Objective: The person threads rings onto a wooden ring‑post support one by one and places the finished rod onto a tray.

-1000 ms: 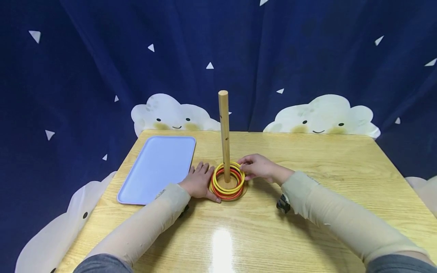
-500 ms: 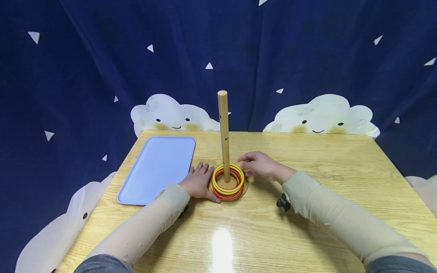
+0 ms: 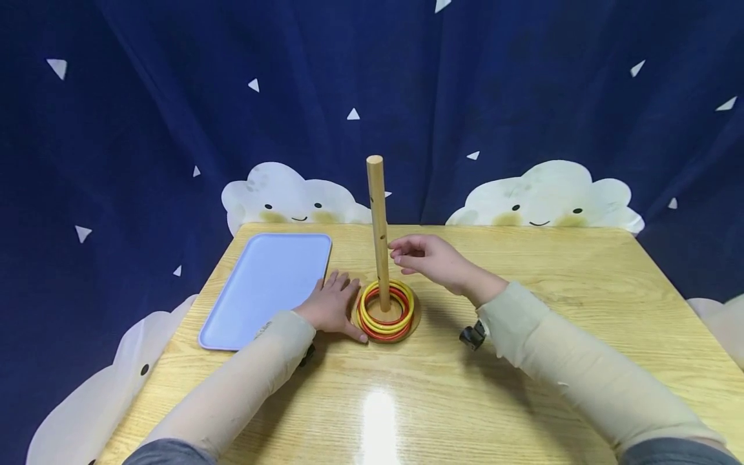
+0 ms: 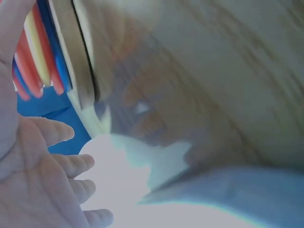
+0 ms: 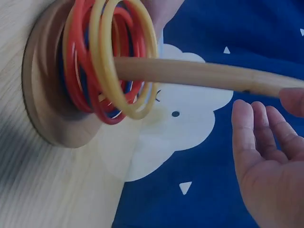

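A wooden post (image 3: 379, 232) stands upright on a round wooden base (image 3: 416, 320). Around its foot lies a stack of rings; in the head view the top yellow ring (image 3: 411, 303) and red ones below show. Blue rings also appear among them in the right wrist view, where the post (image 5: 180, 73) runs sideways. My left hand (image 3: 330, 307) lies beside the base, fingers spread and fairly straight, thumb at its near edge; whether it touches is unclear. Raised above the rings, my right hand (image 3: 433, 261) is just right of the post, fingers loosely bent and holding nothing.
A light blue tray (image 3: 267, 290) lies on the wooden table (image 3: 523, 413), left of the post and close to my left fingers. Behind the table hangs a dark blue curtain (image 3: 372, 64) with white triangles and clouds. Black wrist cameras (image 3: 473, 335) hang under both wrists.
My right hand has left the ring stack, where its fingers were at the yellow rings, and has risen along the post. My left hand has stayed almost in place beside the base.
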`<state>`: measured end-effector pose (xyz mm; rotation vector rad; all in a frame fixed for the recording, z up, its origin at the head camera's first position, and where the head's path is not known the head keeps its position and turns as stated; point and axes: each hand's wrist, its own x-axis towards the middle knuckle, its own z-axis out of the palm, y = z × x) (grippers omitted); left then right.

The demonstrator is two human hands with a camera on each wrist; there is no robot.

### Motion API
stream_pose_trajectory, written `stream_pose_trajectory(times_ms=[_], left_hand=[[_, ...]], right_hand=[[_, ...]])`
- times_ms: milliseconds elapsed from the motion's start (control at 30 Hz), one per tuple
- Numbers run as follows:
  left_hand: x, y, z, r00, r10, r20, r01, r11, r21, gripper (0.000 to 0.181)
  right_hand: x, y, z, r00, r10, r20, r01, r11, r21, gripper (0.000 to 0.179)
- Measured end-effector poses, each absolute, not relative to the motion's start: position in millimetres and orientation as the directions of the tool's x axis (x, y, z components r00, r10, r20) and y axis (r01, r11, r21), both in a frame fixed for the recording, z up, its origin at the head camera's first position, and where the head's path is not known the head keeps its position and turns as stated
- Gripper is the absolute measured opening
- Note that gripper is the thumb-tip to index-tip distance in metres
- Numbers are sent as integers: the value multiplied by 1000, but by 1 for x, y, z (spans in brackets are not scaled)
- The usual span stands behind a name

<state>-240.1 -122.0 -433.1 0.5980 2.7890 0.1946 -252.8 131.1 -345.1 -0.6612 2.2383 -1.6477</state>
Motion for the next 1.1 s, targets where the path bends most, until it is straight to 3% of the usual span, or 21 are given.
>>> stream_pose_trajectory(times_ms=[333, 567, 800, 967, 1100], left_hand=[[-243, -150, -420, -888, 444, -124, 398, 874, 279, 129], [-244, -184, -415, -926, 373, -51, 360, 917, 172, 126], [-241, -224, -417, -959, 278, -54, 269, 954, 130, 121], [-246, -260, -420, -978, 207, -30, 198, 963, 185, 114], [-254, -290, -424, -993, 117, -33, 99, 938, 331, 112]], right_hand=[[-244, 119, -341, -872, -467, 148, -348, 377, -858, 31], [-243, 114, -339, -885, -440, 152, -353, 421, -836, 28], [-244, 109, -342, -884, -396, 247, -419, 442, -793, 21], [-243, 108, -342, -887, -383, 259, -423, 447, -788, 20], [-243, 108, -342, -891, -375, 256, -417, 450, -790, 20]])
